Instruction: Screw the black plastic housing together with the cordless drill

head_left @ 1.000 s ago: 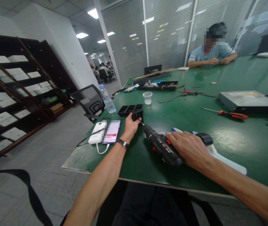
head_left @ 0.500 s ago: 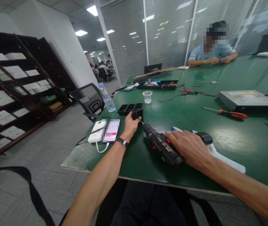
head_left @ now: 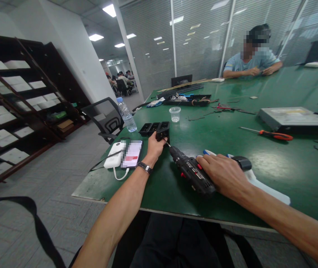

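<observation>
My left hand [head_left: 156,146] is closed on a small black plastic part [head_left: 163,133] at the front of a black compartmented tray [head_left: 145,130]. A black cordless drill [head_left: 194,173] with red buttons lies on its side, its bit pointing at that part by my left fingers. Whether the bit touches it I cannot tell. My right hand [head_left: 222,173] is wrapped round the drill's grip, which is mostly hidden by the hand. Just beyond my right wrist rests a white and blue tool with a black end [head_left: 242,162], partly covered.
A power bank [head_left: 114,155] is cabled to a phone [head_left: 131,154] at left, with a water bottle [head_left: 126,115] behind. Beyond stand a clear cup [head_left: 175,114] and a black toolbox [head_left: 186,99]. At right are a screwdriver [head_left: 274,135] and a flat box [head_left: 298,119]. A person [head_left: 252,56] sits across.
</observation>
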`<state>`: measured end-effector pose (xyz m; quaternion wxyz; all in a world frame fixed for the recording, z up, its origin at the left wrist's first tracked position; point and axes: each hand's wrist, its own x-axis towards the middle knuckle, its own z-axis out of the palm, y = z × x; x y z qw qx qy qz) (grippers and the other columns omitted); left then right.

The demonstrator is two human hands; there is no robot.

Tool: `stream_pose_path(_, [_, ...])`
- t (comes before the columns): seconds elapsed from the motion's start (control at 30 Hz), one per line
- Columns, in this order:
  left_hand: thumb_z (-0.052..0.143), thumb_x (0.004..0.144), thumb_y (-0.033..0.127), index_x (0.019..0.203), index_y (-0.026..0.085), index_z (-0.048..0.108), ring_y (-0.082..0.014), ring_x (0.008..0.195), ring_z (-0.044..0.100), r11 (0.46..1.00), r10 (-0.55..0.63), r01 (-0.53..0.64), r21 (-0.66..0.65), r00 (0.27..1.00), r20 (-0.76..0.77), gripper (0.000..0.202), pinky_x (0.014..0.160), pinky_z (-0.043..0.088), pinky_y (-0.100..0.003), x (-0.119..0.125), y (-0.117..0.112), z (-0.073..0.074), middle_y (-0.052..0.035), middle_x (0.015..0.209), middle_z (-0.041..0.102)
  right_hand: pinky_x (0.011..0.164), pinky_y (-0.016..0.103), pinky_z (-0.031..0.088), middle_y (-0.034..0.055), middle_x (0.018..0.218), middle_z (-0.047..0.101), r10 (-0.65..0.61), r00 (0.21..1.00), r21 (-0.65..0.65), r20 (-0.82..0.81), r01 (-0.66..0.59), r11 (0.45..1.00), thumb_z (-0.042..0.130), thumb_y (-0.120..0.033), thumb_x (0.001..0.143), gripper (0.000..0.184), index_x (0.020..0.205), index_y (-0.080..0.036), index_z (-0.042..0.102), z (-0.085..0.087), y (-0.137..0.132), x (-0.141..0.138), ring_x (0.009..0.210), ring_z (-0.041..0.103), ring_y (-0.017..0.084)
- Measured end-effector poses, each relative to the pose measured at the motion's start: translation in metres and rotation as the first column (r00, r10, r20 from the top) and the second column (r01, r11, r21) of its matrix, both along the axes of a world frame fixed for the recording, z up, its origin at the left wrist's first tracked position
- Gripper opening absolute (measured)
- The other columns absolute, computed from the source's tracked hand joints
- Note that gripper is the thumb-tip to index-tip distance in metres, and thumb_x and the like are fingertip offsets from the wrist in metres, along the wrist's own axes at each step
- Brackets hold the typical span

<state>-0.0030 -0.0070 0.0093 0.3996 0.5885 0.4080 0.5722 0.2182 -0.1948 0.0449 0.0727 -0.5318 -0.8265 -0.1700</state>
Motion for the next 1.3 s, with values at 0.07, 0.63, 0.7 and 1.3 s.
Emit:
stream_pose_path(0.07, [0.075, 0.071, 0.01, 0.099, 0.014, 0.071, -0.016, 0.083, 0.064, 1.0, -0.002, 0.002, -0.003, 1.0, 0.002, 0.028, 0.084, 0.051, -0.029, 0.0, 0.0004, -0.0003, -0.0036, 0.093, 0.073, 0.074, 0.035, 0.041, 0.0077, 0.102, 0.073, 0.001, 1.0, -0.001, 0.001, -0.001, 1.0, 0.057, -0.013, 0.093, 0.021, 0.113, -0.018, 0.061, 0.0007, 0.0, -0.0003, 0.085, 0.067, 0.023])
stream_pose_path(0.63, [0.076, 0.07, 0.011, 0.097, 0.015, 0.071, -0.0177, 0.087, 0.066, 1.0, -0.011, 0.011, -0.001, 1.0, 0.019, 0.028, 0.089, 0.053, -0.032, -0.0005, 0.0021, -0.0012, -0.0041, 0.096, 0.075, 0.072, 0.035, 0.041, 0.0076, 0.101, 0.073, 0.006, 1.0, 0.027, 0.005, -0.007, 1.0, 0.057, -0.014, 0.094, 0.022, 0.115, -0.019, 0.064, -0.0024, 0.0021, 0.0014, 0.083, 0.067, 0.023])
stream_pose_path(0.7, [0.076, 0.07, 0.01, 0.096, 0.015, 0.07, -0.0181, 0.088, 0.066, 1.0, -0.008, 0.008, -0.001, 1.0, 0.018, 0.027, 0.088, 0.053, -0.032, -0.0004, 0.0017, -0.0009, -0.0043, 0.096, 0.074, 0.072, 0.035, 0.041, 0.0071, 0.1, 0.073, 0.006, 1.0, 0.03, 0.008, -0.006, 1.0, 0.056, -0.013, 0.095, 0.021, 0.114, -0.019, 0.064, -0.002, 0.0019, 0.0013, 0.082, 0.067, 0.023])
stream_pose_path(1.3, [0.075, 0.071, 0.01, 0.097, 0.015, 0.07, -0.018, 0.087, 0.066, 1.0, -0.004, 0.004, 0.008, 1.0, 0.019, 0.027, 0.088, 0.053, -0.033, -0.0013, 0.0035, -0.0031, -0.0045, 0.096, 0.074, 0.072, 0.035, 0.043, 0.0077, 0.101, 0.073, 0.005, 1.0, 0.036, 0.011, -0.005, 0.999, 0.062, -0.013, 0.09, 0.026, 0.115, -0.018, 0.064, -0.0036, 0.0023, 0.0011, 0.082, 0.067, 0.023])
